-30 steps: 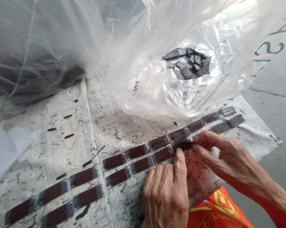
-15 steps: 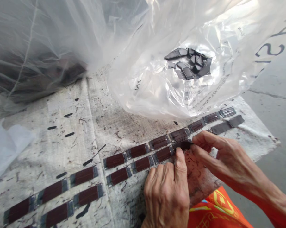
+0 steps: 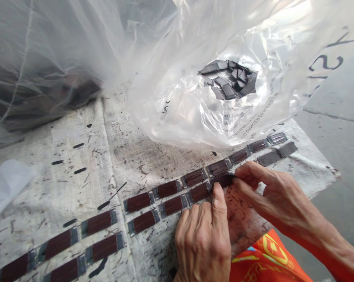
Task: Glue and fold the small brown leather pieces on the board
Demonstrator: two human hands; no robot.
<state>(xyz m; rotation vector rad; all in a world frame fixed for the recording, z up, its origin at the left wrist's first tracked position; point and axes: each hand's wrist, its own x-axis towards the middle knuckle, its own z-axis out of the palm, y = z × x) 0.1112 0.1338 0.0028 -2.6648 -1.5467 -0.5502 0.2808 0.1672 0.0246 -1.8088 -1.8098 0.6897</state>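
A flat dark brown piece (image 3: 222, 180) lies in the nearer of two rows, between my two hands. My left hand (image 3: 204, 235) presses the piece's near edge with the index fingertip, its other fingers curled under. My right hand (image 3: 259, 184) is closed, thumb and forefinger pinching the right end of the same piece. Further along the row, beyond my right fingers, lie plain dark grey strips (image 3: 269, 157). The farther row holds several brown rectangles with greyish clear ends, among them one rectangle (image 3: 219, 167) just behind the pinched piece. My right palm is hidden.
A stained pale cloth (image 3: 153, 160) covers the work surface. On it stands a large clear plastic bag (image 3: 177, 121) with black pieces (image 3: 228, 84) inside. Another bag (image 3: 38, 86) with dark contents is at the upper left. A reddish-brown board (image 3: 244, 223) lies beneath my hands.
The view has shifted slightly, so everything sits a little further left. Both hands keep their place on the same brown piece.
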